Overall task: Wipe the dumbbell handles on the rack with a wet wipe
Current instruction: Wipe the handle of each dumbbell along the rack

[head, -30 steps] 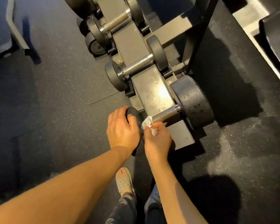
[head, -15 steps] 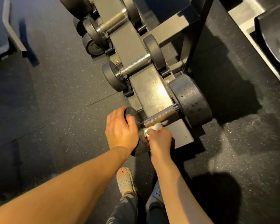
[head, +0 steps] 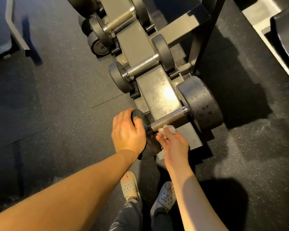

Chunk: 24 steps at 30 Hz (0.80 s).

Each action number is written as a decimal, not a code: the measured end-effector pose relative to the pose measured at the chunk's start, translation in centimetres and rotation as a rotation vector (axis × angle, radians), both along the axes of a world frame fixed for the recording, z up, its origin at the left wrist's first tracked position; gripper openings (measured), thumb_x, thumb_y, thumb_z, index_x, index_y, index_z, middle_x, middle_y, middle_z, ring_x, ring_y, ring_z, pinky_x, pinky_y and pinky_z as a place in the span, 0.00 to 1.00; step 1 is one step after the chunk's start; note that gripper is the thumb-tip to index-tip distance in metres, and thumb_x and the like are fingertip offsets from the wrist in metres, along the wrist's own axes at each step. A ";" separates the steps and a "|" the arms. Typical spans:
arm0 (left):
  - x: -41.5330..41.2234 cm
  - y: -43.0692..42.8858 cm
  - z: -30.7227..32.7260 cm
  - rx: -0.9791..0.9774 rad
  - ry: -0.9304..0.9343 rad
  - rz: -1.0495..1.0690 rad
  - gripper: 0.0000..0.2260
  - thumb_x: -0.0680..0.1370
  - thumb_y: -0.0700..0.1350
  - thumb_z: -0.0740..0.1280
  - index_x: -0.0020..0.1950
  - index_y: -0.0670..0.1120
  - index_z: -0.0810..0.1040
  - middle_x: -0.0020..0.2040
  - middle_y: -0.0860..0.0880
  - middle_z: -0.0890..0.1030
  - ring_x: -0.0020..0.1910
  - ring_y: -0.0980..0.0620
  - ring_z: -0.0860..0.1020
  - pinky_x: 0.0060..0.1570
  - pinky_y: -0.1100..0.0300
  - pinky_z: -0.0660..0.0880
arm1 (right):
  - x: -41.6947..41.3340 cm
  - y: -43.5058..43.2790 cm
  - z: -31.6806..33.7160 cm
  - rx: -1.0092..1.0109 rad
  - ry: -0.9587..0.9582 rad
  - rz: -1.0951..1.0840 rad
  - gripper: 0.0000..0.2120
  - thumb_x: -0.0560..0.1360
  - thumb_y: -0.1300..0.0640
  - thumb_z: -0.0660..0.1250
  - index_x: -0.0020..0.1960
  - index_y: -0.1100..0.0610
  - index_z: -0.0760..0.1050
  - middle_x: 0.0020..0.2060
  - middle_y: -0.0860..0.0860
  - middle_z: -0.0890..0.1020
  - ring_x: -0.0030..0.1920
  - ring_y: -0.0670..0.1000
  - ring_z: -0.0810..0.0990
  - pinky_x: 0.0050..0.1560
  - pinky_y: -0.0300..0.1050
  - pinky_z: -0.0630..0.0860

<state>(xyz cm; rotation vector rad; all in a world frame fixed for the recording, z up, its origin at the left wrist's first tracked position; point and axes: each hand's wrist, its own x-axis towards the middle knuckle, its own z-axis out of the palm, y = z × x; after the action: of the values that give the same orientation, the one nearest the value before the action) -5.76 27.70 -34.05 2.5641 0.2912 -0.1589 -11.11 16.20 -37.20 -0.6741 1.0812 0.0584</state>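
The nearest dumbbell lies across the grey rack, with its knurled metal handle bare along the top. My left hand grips the dumbbell's near black head. My right hand holds a crumpled white wet wipe against the underside of the handle, close to the near head. The far head is large and dimpled. Two more dumbbells sit further up the rack, one handle in the middle and one handle near the top.
A dark upright rack post rises to the right of the dumbbells. Another dumbbell head rests on the speckled rubber floor at the rack's left. A bench frame stands at far left, another piece of equipment at far right. My sandalled feet stand below.
My right hand has slid the wipe from the top of the handle's near end round to its underside. My left hand has stayed on the near head.
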 end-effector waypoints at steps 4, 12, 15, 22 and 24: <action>0.0 -0.1 0.1 -0.002 -0.002 0.003 0.23 0.80 0.51 0.53 0.69 0.46 0.76 0.63 0.48 0.80 0.65 0.48 0.72 0.61 0.54 0.68 | 0.1 0.5 -0.1 -0.102 0.036 0.180 0.07 0.78 0.64 0.70 0.56 0.64 0.82 0.40 0.54 0.83 0.41 0.49 0.82 0.43 0.41 0.80; 0.0 0.0 0.2 -0.013 -0.002 -0.005 0.22 0.80 0.50 0.54 0.69 0.45 0.76 0.64 0.46 0.80 0.65 0.46 0.73 0.62 0.51 0.70 | 2.7 -1.8 4.2 -1.517 -0.314 1.016 0.04 0.79 0.56 0.68 0.52 0.55 0.79 0.45 0.48 0.79 0.45 0.47 0.76 0.46 0.40 0.71; 0.0 0.1 0.2 -0.017 0.001 -0.013 0.22 0.80 0.50 0.54 0.69 0.45 0.76 0.64 0.46 0.79 0.66 0.46 0.72 0.62 0.51 0.70 | 6.5 -2.1 4.8 -1.861 -0.249 1.549 0.05 0.77 0.56 0.67 0.53 0.55 0.78 0.49 0.53 0.78 0.53 0.54 0.75 0.56 0.51 0.70; 0.0 0.1 0.0 -0.022 0.014 -0.009 0.22 0.79 0.51 0.55 0.69 0.45 0.76 0.64 0.47 0.79 0.66 0.46 0.72 0.62 0.51 0.69 | 9.5 -1.2 4.5 -1.442 -0.380 1.992 0.06 0.79 0.58 0.65 0.55 0.58 0.75 0.50 0.57 0.81 0.47 0.58 0.79 0.47 0.50 0.75; 0.0 0.2 -0.1 -0.019 0.013 -0.016 0.22 0.79 0.52 0.54 0.69 0.45 0.76 0.64 0.46 0.79 0.65 0.47 0.72 0.62 0.50 0.70 | 10.9 -2.7 5.1 -1.545 -0.377 2.143 0.09 0.79 0.58 0.66 0.59 0.57 0.75 0.52 0.56 0.81 0.50 0.57 0.80 0.49 0.50 0.75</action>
<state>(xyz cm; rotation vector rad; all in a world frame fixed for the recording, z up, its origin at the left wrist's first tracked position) -5.77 27.89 -34.10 2.5479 0.2724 -0.1841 -0.19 13.54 -32.06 -2.7971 -0.6738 0.9285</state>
